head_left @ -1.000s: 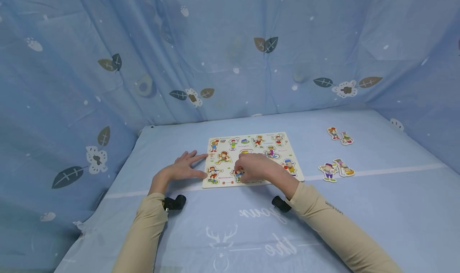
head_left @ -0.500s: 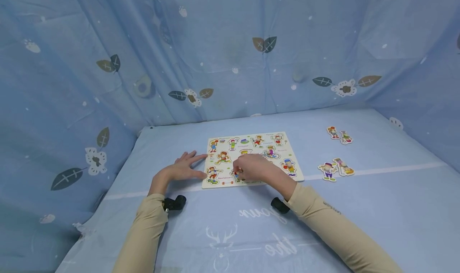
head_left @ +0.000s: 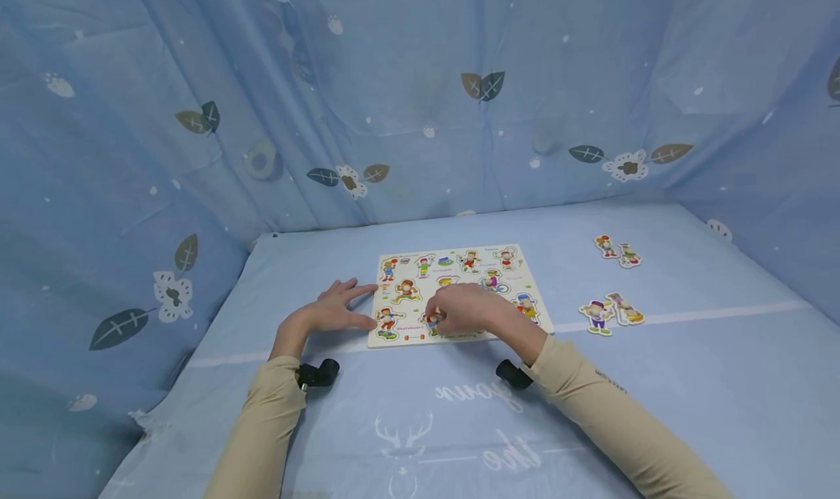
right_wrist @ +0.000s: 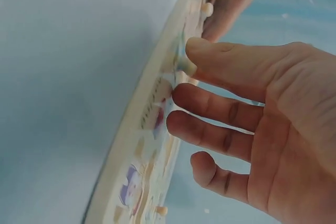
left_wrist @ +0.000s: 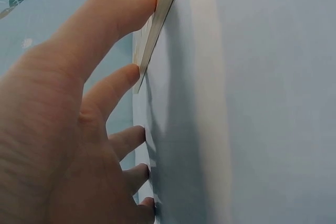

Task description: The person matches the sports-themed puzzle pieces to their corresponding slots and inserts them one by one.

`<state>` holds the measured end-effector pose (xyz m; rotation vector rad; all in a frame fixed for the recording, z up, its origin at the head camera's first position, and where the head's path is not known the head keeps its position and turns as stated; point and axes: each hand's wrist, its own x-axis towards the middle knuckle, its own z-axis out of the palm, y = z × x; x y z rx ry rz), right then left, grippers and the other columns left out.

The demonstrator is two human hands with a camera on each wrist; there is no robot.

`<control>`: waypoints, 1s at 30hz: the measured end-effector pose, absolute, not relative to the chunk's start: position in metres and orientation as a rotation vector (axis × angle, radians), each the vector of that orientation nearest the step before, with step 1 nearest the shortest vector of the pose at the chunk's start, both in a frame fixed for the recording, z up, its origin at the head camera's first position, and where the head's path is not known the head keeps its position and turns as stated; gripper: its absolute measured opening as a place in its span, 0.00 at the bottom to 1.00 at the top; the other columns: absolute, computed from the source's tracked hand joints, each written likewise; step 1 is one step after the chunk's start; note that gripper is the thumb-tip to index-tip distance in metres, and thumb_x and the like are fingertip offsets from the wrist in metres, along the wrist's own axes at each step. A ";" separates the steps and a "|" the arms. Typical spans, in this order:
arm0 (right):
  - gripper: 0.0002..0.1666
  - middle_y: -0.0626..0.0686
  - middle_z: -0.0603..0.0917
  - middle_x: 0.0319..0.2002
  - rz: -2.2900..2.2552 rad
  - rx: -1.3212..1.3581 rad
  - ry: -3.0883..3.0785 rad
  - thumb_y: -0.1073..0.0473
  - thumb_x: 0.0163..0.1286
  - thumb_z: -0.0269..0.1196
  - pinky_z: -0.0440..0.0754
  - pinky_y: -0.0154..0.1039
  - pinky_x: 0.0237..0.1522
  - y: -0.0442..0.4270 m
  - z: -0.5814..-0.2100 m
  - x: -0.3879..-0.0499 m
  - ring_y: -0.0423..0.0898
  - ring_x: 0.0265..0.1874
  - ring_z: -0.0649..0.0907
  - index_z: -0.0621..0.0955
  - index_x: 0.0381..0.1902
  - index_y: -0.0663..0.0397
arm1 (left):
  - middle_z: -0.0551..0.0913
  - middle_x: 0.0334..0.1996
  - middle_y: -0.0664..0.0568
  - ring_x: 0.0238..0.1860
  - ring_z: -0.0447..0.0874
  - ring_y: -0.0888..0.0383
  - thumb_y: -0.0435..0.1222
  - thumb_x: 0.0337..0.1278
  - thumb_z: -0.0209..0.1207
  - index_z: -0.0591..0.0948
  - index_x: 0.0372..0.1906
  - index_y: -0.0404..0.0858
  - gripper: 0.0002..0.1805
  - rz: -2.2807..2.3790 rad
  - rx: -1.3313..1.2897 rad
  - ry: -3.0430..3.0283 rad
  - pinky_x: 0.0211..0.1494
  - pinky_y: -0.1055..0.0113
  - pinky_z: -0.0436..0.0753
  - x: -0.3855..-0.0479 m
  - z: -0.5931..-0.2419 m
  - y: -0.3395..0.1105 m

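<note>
A wooden knob puzzle board [head_left: 428,289] printed with sports figures lies flat on the table. My left hand [head_left: 331,311] is at its left side with spread fingers; in the left wrist view the thumb [left_wrist: 137,9] and index fingertip touch the board's edge. My right hand [head_left: 467,309] is over the board's lower middle and pinches the small knob [right_wrist: 186,65] of a figure puzzle piece [head_left: 431,325]. That piece lies at its place on the board, partly covered by the hand. Whether it sits fully flush I cannot tell. Its other right fingers are loosely bent.
Two loose puzzle pieces [head_left: 607,247] lie at the far right of the table. Nearer on the right are two more, a purple-capped figure [head_left: 597,316] and a neighbour touching it [head_left: 626,309]. A blue patterned curtain [head_left: 420,105] hangs behind the table.
My right hand has shifted slightly left over the lower-middle piece, its fingers staying at the knob. The left hand has stayed at the board's edge.
</note>
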<state>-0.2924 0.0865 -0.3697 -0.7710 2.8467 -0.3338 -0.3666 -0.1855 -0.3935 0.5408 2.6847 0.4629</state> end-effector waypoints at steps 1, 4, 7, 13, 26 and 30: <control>0.16 0.43 0.85 0.42 -0.338 -0.770 2.841 0.59 0.66 0.65 0.76 0.38 0.38 0.087 -0.368 -0.292 0.39 0.32 0.77 0.86 0.52 0.45 | 0.44 0.79 0.38 0.78 0.31 0.34 0.61 0.50 0.65 0.60 0.77 0.52 0.49 0.464 0.542 2.686 0.75 0.33 0.41 -0.366 -0.394 -0.186; 0.17 0.45 0.85 0.40 -0.393 -0.758 2.812 0.56 0.69 0.64 0.79 0.39 0.37 0.094 -0.362 -0.294 0.39 0.31 0.79 0.84 0.55 0.47 | 0.44 0.79 0.38 0.78 0.32 0.34 0.61 0.50 0.65 0.60 0.77 0.52 0.49 0.468 0.549 2.689 0.74 0.32 0.41 -0.365 -0.394 -0.186; 0.20 0.46 0.85 0.39 -0.474 -0.753 2.792 0.54 0.72 0.62 0.79 0.38 0.35 0.106 -0.353 -0.298 0.40 0.31 0.81 0.82 0.59 0.50 | 0.45 0.79 0.38 0.78 0.32 0.34 0.61 0.50 0.65 0.61 0.77 0.52 0.49 0.464 0.550 2.692 0.74 0.31 0.41 -0.365 -0.395 -0.186; 0.22 0.51 0.85 0.45 -0.731 -0.717 2.811 0.52 0.74 0.59 0.81 0.42 0.41 0.149 -0.327 -0.304 0.46 0.39 0.83 0.79 0.61 0.54 | 0.45 0.79 0.37 0.78 0.32 0.33 0.61 0.49 0.65 0.61 0.77 0.52 0.50 0.459 0.552 2.693 0.74 0.31 0.42 -0.366 -0.395 -0.185; 0.28 0.61 0.81 0.55 -1.042 -0.291 2.974 0.44 0.76 0.54 0.78 0.56 0.52 0.257 -0.302 -0.298 0.57 0.52 0.79 0.75 0.65 0.54 | 0.46 0.79 0.37 0.78 0.32 0.34 0.60 0.50 0.65 0.63 0.76 0.50 0.48 0.481 0.516 2.701 0.74 0.32 0.43 -0.364 -0.397 -0.184; 0.34 0.66 0.77 0.59 -1.093 -0.176 3.010 0.39 0.77 0.50 0.76 0.59 0.53 0.294 -0.301 -0.289 0.60 0.55 0.78 0.71 0.68 0.57 | 0.45 0.79 0.38 0.78 0.31 0.35 0.60 0.49 0.65 0.63 0.76 0.50 0.48 0.495 0.508 2.692 0.74 0.32 0.42 -0.364 -0.395 -0.184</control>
